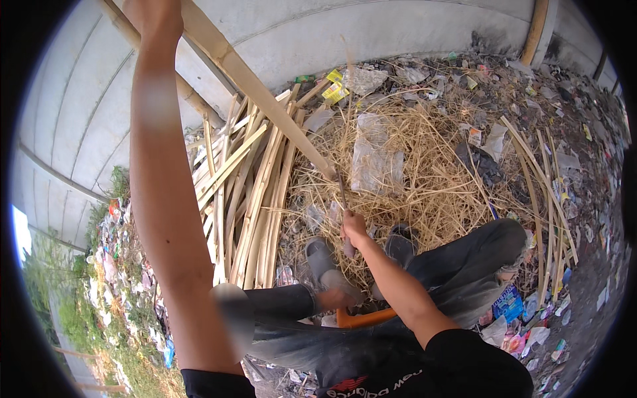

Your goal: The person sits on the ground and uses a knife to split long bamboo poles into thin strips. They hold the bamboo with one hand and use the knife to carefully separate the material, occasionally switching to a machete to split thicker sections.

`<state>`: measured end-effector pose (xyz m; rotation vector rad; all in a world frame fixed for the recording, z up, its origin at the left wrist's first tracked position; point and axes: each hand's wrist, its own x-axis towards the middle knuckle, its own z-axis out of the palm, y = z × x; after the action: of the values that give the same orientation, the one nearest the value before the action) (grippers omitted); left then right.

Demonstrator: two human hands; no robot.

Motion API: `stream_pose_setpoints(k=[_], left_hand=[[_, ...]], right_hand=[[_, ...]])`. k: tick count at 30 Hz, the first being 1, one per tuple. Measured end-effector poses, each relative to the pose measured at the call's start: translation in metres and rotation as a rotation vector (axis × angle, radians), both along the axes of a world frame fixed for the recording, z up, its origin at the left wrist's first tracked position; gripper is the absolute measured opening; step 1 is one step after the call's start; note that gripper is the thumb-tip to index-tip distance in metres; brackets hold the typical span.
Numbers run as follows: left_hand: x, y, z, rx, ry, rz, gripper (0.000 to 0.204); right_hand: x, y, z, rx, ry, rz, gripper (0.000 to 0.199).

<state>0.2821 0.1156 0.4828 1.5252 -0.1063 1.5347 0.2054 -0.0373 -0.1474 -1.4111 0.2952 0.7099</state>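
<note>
Pale tan, a long flat strip (265,99) slants from far left to the middle, its near end by the blade of a knife (342,190) — the right hand (354,227) wraps its handle. The left hand (154,13), beside the strip's far part, is cut off; I cannot tell its grip.

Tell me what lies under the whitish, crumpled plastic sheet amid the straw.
Dry, yellowish straw shows around the whitish, crumpled plastic sheet; what lies directly beneath it is covered.
</note>
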Motion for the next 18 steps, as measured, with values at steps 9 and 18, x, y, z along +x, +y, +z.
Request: stream_pose_setpoints(k=[9, 18], left_hand=[[-0.015, 0.04, 0.006, 0.057, -0.04, 0.145, 0.047], [0.022, 0.035, -0.008, 0.072, 0.063, 0.293, 0.055]], right_hand=[[0.008, -0.009, 0.086, 0.186, -0.114, -0.027, 0.03], [0.028, -0.019, 0.269, 0.412, -0.638, -0.139, 0.058]])
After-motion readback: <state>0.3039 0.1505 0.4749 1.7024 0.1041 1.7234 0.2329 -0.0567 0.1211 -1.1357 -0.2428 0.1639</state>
